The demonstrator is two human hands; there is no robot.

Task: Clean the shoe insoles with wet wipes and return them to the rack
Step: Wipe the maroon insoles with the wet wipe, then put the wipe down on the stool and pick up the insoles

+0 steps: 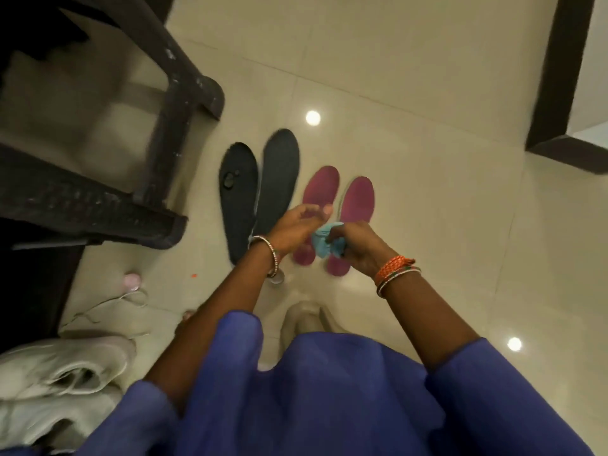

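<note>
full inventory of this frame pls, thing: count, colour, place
dark insoles: 2, dark grey, side by side on the floor, left of the pink pair
pink insoles: 2, magenta, on the floor under the hands
wipe: 1, light blue, bunched between the hands
rack: 1, black, upper left
white shoes: cream; count unclear, lower left
floor: cream glossy tiles
left hand: fingers loosely curled, at the wipe; bangles on wrist
right hand: grips the wipe; orange and silver bangles
sleeves: blue, bottom
</note>
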